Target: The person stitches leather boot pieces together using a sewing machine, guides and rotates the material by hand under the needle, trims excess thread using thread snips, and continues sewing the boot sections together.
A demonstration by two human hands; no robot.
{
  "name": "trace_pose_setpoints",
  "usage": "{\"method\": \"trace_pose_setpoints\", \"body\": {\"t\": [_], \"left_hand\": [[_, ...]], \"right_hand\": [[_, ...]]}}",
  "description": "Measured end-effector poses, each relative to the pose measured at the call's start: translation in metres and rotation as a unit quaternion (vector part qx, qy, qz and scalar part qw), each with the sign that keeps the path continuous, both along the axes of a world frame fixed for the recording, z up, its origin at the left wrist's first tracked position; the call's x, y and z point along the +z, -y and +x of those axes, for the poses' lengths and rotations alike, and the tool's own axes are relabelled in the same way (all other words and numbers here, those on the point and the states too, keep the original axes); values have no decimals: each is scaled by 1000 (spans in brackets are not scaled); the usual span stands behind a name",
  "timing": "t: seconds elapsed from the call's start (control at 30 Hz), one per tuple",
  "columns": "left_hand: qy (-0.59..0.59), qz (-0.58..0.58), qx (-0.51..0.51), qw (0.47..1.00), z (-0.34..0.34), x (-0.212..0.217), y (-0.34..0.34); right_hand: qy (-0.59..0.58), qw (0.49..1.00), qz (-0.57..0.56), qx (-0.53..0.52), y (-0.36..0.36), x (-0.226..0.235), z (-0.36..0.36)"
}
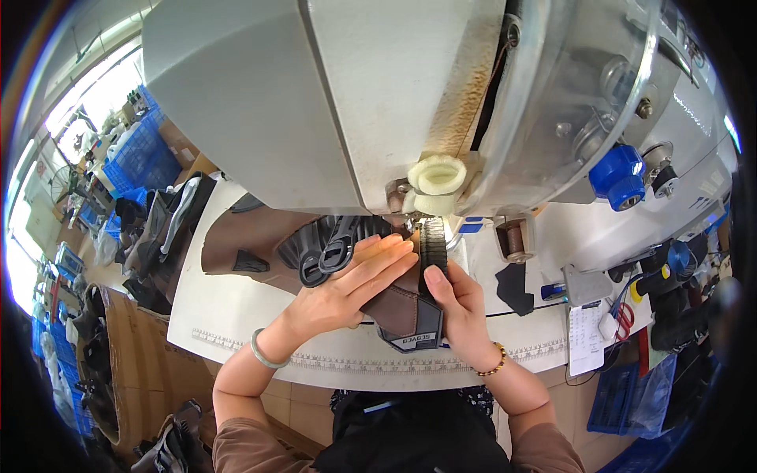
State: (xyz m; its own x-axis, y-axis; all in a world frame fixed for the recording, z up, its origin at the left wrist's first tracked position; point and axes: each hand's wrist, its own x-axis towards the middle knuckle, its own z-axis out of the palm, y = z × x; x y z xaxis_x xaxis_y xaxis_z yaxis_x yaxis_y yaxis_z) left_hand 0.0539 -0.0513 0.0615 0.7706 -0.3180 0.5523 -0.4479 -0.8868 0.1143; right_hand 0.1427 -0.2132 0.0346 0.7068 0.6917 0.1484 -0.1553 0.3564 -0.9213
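Observation:
A brown leather boot upper with black ribbed panels and black plastic buckles lies under the head of a white sewing machine. My left hand rests flat on it, its fingers stretched out side by side toward the needle area, holding nothing. My right hand grips the right edge of the upper, thumb on top and the other fingers partly hidden. A black ribbed strip runs up from the right thumb to the needle area. The needle itself is hidden by the machine head.
A ruler strip follows the near edge of the white table. To the right are a thread spool, a black scrap, a paper sheet and red-handled scissors. A cardboard box stands at left.

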Motion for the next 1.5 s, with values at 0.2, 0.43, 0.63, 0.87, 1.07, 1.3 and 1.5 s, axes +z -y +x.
{"method": "trace_pose_setpoints", "body": {"t": [0.2,0.43,0.63,0.87,1.07,1.3,1.5], "left_hand": [[46,-9,4,999,1,-7,3],[31,-8,15,999,-1,-6,4],[28,-45,31,998,4,-4,8],[85,-22,54,995,7,-15,2],[74,-42,24,996,5,-10,-2],[74,-63,15,995,6,-9,-3],[74,-38,66,994,8,-1,-3]], "right_hand": [[11,999,-37,29,6,4,5],[14,999,-25,30,6,1,7],[0,1000,-24,9,2,3,11],[17,999,-29,-2,0,9,16],[41,996,-65,35,10,7,20],[31,998,-52,20,6,4,17],[66,997,-36,33,13,2,18]]}}
